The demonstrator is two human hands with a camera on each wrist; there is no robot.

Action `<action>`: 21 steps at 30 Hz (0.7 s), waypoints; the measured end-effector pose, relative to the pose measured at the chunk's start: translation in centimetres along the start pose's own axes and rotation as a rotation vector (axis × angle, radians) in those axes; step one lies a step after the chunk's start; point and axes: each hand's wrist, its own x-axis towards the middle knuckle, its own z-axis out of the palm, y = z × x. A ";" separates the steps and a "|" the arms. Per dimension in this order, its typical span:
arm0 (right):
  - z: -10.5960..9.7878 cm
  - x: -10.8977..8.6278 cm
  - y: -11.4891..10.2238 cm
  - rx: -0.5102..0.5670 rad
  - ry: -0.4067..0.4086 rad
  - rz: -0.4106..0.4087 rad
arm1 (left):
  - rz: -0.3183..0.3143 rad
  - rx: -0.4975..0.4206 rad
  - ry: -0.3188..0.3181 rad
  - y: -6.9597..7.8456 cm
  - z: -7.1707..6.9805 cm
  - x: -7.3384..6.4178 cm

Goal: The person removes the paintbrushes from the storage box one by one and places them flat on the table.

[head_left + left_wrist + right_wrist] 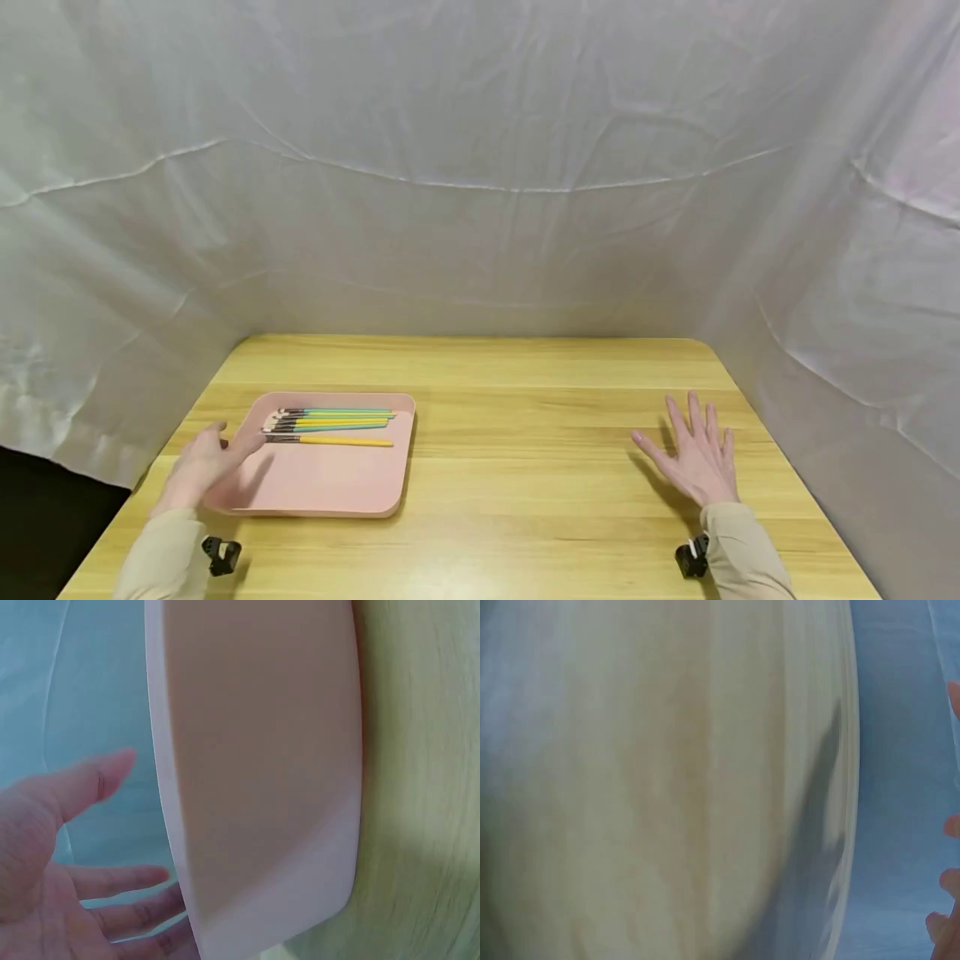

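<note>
A pink rectangular tray (330, 479) lies on the left part of the table. Inside it, several thin paintbrushes (337, 418) with yellow, green and teal handles are grouped toward the far side, and a thicker yellow-handled paintbrush (345, 441) lies just nearer. My left hand (202, 467) is at the tray's left end with fingers spread and nothing in its grasp; in the left wrist view its lower fingers (135, 915) are right at the tray's rim (169, 787). Far from the tray, my right hand (701, 467) hovers over the table's right side, fingers spread apart, casting a shadow.
The wooden table (525, 467) has rounded far corners. Pale grey fabric (480, 242) hangs behind it and along both sides. A small black device (221, 556) sits by the left wrist, and a similar black device (692, 557) by the right.
</note>
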 end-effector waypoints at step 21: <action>0.3 -0.1 -0.3 0.009 -0.040 0.003 | 0.117 -0.110 0.003 -0.9 0.2 0.7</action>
